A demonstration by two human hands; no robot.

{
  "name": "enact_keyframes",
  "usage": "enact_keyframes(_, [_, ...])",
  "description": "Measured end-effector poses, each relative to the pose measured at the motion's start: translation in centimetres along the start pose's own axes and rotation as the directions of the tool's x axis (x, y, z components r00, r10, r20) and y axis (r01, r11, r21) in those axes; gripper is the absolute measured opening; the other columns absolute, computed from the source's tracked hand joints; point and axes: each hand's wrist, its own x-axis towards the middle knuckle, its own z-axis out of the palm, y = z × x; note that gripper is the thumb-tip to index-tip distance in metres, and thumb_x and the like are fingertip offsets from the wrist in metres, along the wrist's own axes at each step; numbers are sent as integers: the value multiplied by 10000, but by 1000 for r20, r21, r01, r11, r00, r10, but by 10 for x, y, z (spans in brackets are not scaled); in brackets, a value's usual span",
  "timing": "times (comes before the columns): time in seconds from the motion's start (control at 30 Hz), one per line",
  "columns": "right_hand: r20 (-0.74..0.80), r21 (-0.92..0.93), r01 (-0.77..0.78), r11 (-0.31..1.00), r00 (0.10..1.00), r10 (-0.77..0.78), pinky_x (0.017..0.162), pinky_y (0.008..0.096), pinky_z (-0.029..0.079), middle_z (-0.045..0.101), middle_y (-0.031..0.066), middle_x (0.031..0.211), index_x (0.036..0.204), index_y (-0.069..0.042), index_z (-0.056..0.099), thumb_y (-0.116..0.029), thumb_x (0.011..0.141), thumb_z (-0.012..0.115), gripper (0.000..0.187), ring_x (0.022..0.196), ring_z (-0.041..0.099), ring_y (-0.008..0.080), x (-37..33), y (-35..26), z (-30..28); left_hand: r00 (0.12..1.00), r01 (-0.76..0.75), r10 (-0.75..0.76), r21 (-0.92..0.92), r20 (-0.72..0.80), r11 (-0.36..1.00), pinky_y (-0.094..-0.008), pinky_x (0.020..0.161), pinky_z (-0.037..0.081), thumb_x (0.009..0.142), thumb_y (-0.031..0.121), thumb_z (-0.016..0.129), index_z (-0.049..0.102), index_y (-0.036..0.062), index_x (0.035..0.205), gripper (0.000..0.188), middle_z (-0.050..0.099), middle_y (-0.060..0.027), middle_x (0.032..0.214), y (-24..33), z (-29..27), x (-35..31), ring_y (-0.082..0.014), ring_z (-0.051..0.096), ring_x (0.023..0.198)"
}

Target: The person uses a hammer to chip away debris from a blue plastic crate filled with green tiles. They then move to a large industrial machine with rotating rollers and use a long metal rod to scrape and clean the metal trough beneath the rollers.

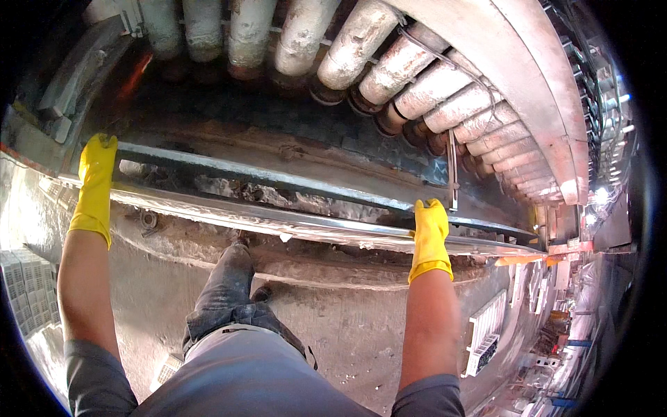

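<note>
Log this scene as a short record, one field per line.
Left hand: yellow-gloved hand, fingers curled at the left end of a long metal bar
Right hand: yellow-gloved hand, fingers curled at the same bar, farther right
Nearer the person: a shiny metal rail running below the bar
Beyond: a curved row of thick, worn cylinders
Floor: a pale slatted panel at right
Hidden: undersides of both grips
</note>
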Motion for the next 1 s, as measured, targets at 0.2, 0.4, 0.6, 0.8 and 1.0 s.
enact_keyframes(0.2, [4, 5, -33, 999, 999, 33, 580, 391, 650, 676, 175, 1276, 1386, -89, 591, -347, 959, 658, 503, 864, 751, 320, -10, 23, 2, 1000, 23, -24, -46, -11, 999, -409, 942, 530, 902, 469, 687, 677, 81, 1254, 524, 745, -153, 1124, -20, 2, -21, -335, 698, 1075])
enact_keyframes(0.4, [-10, -35, -27, 999, 1000, 26, 591, 387, 654, 693, 174, 1245, 1383, -87, 595, -347, 958, 658, 502, 845, 754, 319, -16, 42, 4, 1000, 12, -13, -27, -18, 1000, -418, 938, 532, 911, 479, 671, 662, 84, 1281, 541, 745, -150, 1132, -30, -2, -38, -336, 697, 1080])
enact_keyframes(0.6, [-3, -60, 5, 998, 1000, -5, 592, 391, 654, 698, 176, 1234, 1389, -92, 591, -350, 951, 661, 513, 895, 748, 322, -35, 48, -2, 998, -3, 1, -28, -59, 1000, -454, 911, 534, 903, 480, 674, 672, 63, 1213, 519, 740, -182, 1091, -44, -7, -54, -366, 693, 1055])
enact_keyframes(0.8, [-4, 25, 17, 1000, 1000, -17, 560, 431, 640, 707, 189, 1172, 1367, -83, 599, -367, 939, 669, 519, 882, 738, 343, -43, 61, 1, 991, -1, -1, -17, -137, 1000, -431, 866, 555, 883, 453, 716, 696, 72, 1182, 485, 751, -176, 1030, -46, -14, -64, -353, 715, 982])
enact_keyframes(1.0, [-33, 34, 18, 999, 999, -17, 555, 430, 639, 693, 182, 1206, 1343, -99, 619, -380, 922, 675, 509, 906, 732, 338, -41, 79, 9, 994, 30, -35, -47, -106, 998, -425, 861, 559, 869, 430, 730, 702, 71, 1177, 474, 755, -166, 1025, -39, -27, -78, -343, 720, 972])
